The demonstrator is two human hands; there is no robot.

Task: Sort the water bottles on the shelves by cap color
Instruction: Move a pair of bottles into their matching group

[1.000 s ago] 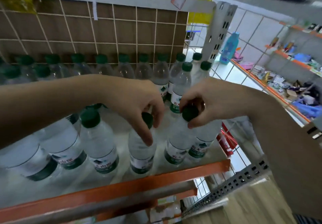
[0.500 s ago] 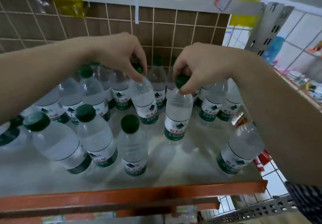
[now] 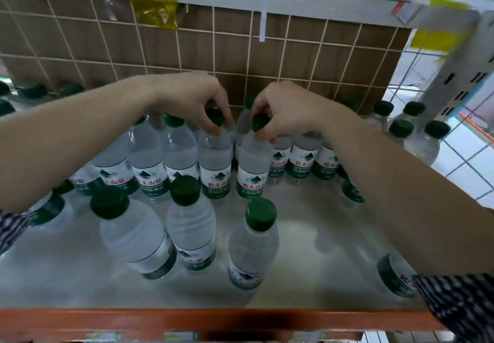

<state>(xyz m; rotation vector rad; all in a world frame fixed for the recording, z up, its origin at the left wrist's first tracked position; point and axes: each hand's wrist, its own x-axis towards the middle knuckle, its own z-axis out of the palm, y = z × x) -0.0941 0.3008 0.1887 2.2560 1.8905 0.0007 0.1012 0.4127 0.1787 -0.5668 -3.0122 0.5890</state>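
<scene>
Several clear water bottles with green caps stand on a white shelf (image 3: pixel 307 257). My left hand (image 3: pixel 197 99) pinches the green cap of one bottle (image 3: pixel 215 161) in the back row. Beside it, my right hand (image 3: pixel 286 110) pinches the cap of a neighbouring bottle (image 3: pixel 252 166). Both bottles stand upright, side by side, touching the row behind. Three more green-capped bottles (image 3: pixel 252 238) stand apart nearer the front.
An orange shelf rail (image 3: pixel 213 321) runs along the front edge. A wire grid over brown cardboard (image 3: pixel 240 48) closes the back. More green-capped bottles (image 3: pixel 425 139) stand at the far right, and one bottle (image 3: pixel 395 276) sits under my right forearm.
Both hands have carried their bottles from the front of the shelf to the back row and set them down side by side. The camera has tilted down over the shelf.
</scene>
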